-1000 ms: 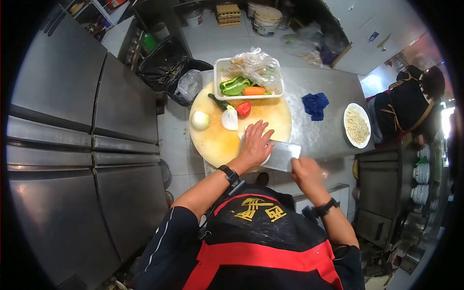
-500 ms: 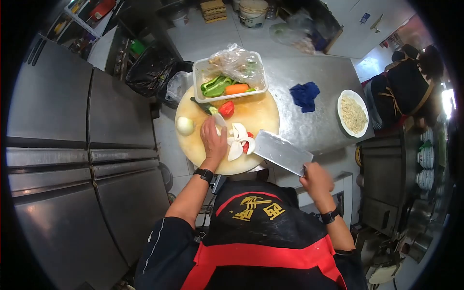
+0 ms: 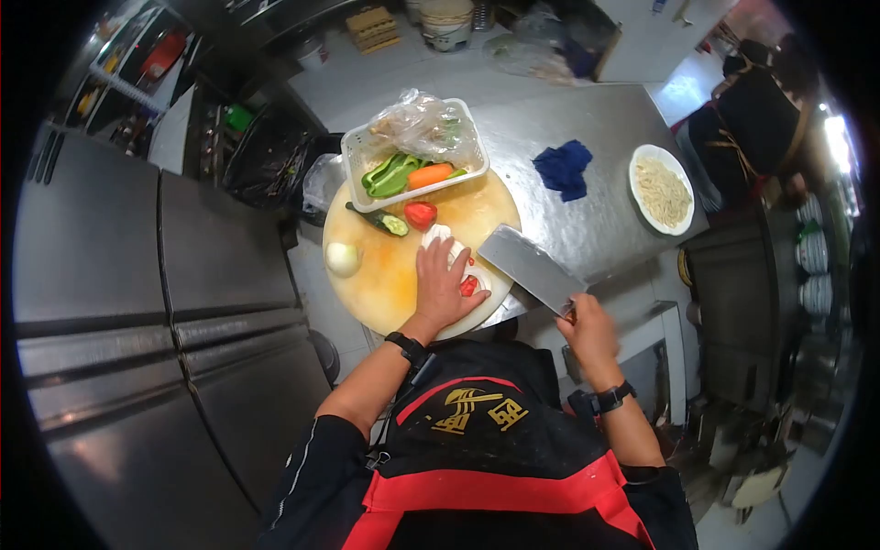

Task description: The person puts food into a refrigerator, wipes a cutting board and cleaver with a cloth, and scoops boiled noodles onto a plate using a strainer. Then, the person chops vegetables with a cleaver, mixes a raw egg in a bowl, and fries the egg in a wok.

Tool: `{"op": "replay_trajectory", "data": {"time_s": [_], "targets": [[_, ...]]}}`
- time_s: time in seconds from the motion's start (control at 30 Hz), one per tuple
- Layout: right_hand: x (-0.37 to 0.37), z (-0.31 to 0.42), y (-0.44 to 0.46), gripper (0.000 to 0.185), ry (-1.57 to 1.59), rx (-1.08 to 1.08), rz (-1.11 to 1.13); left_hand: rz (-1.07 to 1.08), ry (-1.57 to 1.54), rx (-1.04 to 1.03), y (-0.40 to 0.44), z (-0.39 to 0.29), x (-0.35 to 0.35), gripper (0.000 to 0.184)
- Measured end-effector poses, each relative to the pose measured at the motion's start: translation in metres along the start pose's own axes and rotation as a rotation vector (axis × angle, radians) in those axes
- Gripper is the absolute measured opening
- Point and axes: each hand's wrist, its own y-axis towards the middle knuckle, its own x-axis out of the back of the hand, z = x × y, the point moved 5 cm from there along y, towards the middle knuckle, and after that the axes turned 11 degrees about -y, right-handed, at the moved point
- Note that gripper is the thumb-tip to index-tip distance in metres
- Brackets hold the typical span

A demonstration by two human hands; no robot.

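Note:
My right hand [image 3: 589, 332] grips the handle of a wide cleaver [image 3: 530, 267], whose blade tip hangs over the right edge of the round cutting board [image 3: 380, 280]. Fingers spread, my left hand [image 3: 444, 282] lies over white onion pieces [image 3: 438, 235] and bits of cut red pepper [image 3: 469, 285]; its palm side is hidden. A whole peeled onion [image 3: 343, 259] sits at the board's left. Near the back are a cut cucumber [image 3: 379, 219] and a red pepper piece [image 3: 421, 215].
A white basket [image 3: 403, 195] with green pepper, carrot [image 3: 429, 175] and a plastic bag stands at the board's back. On the steel table [image 3: 605, 119] are a blue cloth [image 3: 563, 170] and a plate of noodles [image 3: 662, 190]. Another person [image 3: 747, 137] stands at the right; black bin bags [image 3: 266, 156] are at the left.
My left hand moved from the white onion piece beside the cucumber to the cut pieces nearer the cleaver, and that piece left the cucumber's side. The cleaver stays off to the right. The view shifted.

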Motion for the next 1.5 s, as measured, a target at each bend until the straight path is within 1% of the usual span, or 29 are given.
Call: {"op": "replay_trajectory", "data": {"time_s": [0.13, 0.23, 0.3, 0.37, 0.4, 0.5, 0.57, 0.6, 0.63, 0.67, 0.7, 0.73, 0.83, 0.93, 0.97, 1.0, 1.03, 1.07, 1.1, 1.17, 1.2, 1.23, 1.27, 1.3, 1.33, 1.37, 1.4, 1.43, 1.5], "targets": [[-0.023, 0.019, -0.035, 0.03, 0.167, -0.173, -0.057, 0.071, -0.101, -0.076, 0.001, 0.018, 0.005, 0.045], [-0.059, 0.019, -0.059, 0.019, 0.412, -0.402, 0.075, 0.192, -0.222, -0.225, -0.007, 0.035, 0.019, 0.047], [-0.081, 0.039, -0.073, 0.02, 1.059, -0.732, 0.238, 0.223, -0.29, -0.278, -0.007, 0.042, 0.027, 0.055], [-0.099, 0.049, -0.086, 0.019, 1.129, -0.771, 0.21, 0.129, -0.316, -0.215, -0.002, 0.038, 0.043, 0.069], [-0.1, 0.062, -0.087, 0.018, 1.06, -0.769, 0.222, 0.18, -0.299, -0.249, -0.002, 0.039, 0.037, 0.08], [-0.135, 0.102, -0.091, 0.021, 1.108, -0.848, 0.196, 0.256, -0.233, -0.265, -0.007, 0.035, 0.021, 0.08], [-0.149, 0.129, -0.082, 0.023, 1.02, -0.901, 0.2, 0.196, -0.284, -0.271, -0.012, 0.037, 0.012, 0.072], [-0.164, 0.14, -0.077, 0.024, 1.137, -0.822, 0.238, 0.213, -0.262, -0.273, -0.015, 0.041, 0.004, 0.062], [-0.167, 0.156, -0.073, 0.024, 1.338, -0.79, 0.126, 0.31, -0.266, -0.302, -0.019, 0.05, -0.007, 0.055], [-0.156, 0.169, -0.055, 0.028, 0.959, -0.64, 0.249, 0.282, -0.34, -0.276, -0.018, 0.047, -0.001, 0.055], [-0.141, 0.185, -0.04, 0.032, 0.55, -0.248, 0.026, 0.212, -0.407, -0.252, -0.025, 0.058, -0.004, 0.058], [-0.155, 0.186, -0.033, 0.036, 0.632, -0.413, 0.176, 0.202, -0.343, -0.348, -0.025, 0.073, -0.011, 0.056], [-0.146, 0.183, -0.033, 0.038, 0.328, -0.204, 0.141, 0.25, -0.252, -0.423, -0.023, 0.087, -0.021, 0.058], [-0.124, 0.155, -0.088, 0.041, 0.395, -0.308, -0.023, 0.292, -0.071, -0.603, -0.019, 0.084, -0.015, 0.056], [-0.128, 0.136, -0.113, 0.038, 0.515, -0.416, 0.005, 0.296, -0.191, -0.599, -0.023, 0.071, -0.006, 0.058], [-0.121, 0.114, -0.15, 0.036, 0.584, -0.489, -0.092, 0.251, 0.003, -0.816, -0.025, 0.053, 0.009, 0.054], [-0.11, 0.095, -0.198, 0.035, 0.649, -0.561, -0.195, 0.108, 0.02, -0.967, -0.04, -0.018, 0.053, 0.042], [-0.103, 0.075, -0.261, 0.034, 0.601, -0.758, -0.342, 0.106, -0.008, -0.994, -0.047, -0.047, 0.07, 0.039], [-0.085, 0.063, -0.332, 0.029, 0.521, -1.017, -0.337, 0.105, -0.032, -1.016, -0.055, -0.071, 0.075, 0.037], [-0.064, 0.072, -0.491, 0.014, 0.291, -1.362, -0.913, 0.165, -0.096, -1.03, -0.068, -0.092, 0.062, 0.036], [-0.105, 0.067, -0.567, 0.01, 0.86, -1.1, -1.622, 0.258, -0.204, -0.975, -0.068, -0.082, 0.034, 0.033], [-0.072, 0.112, -0.64, 0.007, 0.45, -1.6, -1.526, 0.594, -0.781, -0.332, -0.073, -0.09, -0.002, 0.024], [-0.055, 0.152, -0.703, 0.007, 0.222, -1.613, -1.828, 0.599, -0.539, -0.703, -0.098, -0.124, -0.01, 0.02], [-0.068, 0.189, -0.77, 0.007, 0.136, -1.841, -1.813, 0.576, -0.284, -1.068, -0.146, -0.196, 0.004, 0.017], [-0.052, 0.238, -0.811, 0.01, -0.303, -2.21, -1.628, 0.89, -0.627, -0.767, -0.17, -0.192, -0.045, 0.037], [-0.075, 0.265, -0.862, 0.015, -0.558, -2.15, -1.727, 1.188, -0.936, -0.408, -0.21, -0.179, -0.111, 0.057], [-0.113, 0.299, -0.902, 0.022, -0.5, -2.502, -1.466, 1.354, -0.716, -0.585, -0.254, -0.174, -0.165, 0.054], [-0.139, 0.323, -0.931, 0.028, -0.175, -2.773, -1.231, 1.496, -0.48, -0.764, -0.294, -0.178, -0.202, 0.052], [-0.156, 0.352, -0.944, 0.031, 0.015, -2.912, -1.028, 1.752, -0.287, -1.309, -0.42, -0.259, -0.174, 0.048]]}}
